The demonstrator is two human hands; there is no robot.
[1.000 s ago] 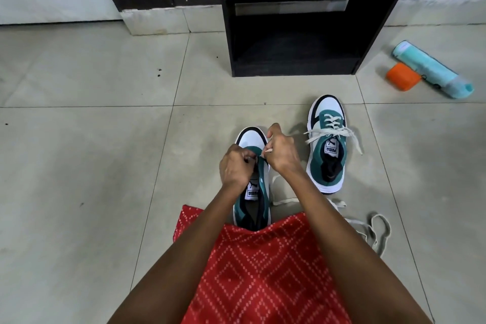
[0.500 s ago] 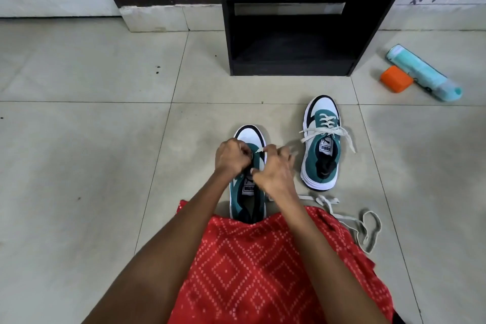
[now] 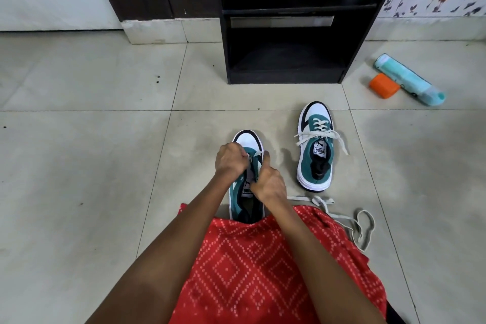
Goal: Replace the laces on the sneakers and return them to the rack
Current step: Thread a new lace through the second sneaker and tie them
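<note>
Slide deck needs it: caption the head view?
Left hand and right hand thread a lace into the near sneaker; the laced sneaker stands before the rack.

The teal-and-white low sneaker (image 3: 247,141) has matt, suede-like teal panels and a smooth white toe. Its flat off-white lace (image 3: 257,153) is woven cloth. The pale square floor tiles (image 3: 79,179) are smooth and faintly glossy, while the dark open rack (image 3: 225,55) is matt, wood-look board.

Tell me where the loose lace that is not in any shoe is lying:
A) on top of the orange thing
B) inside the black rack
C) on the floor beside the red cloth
C: the loose lace lies coiled on the tiled floor, right at the edge of the red cloth.
</note>
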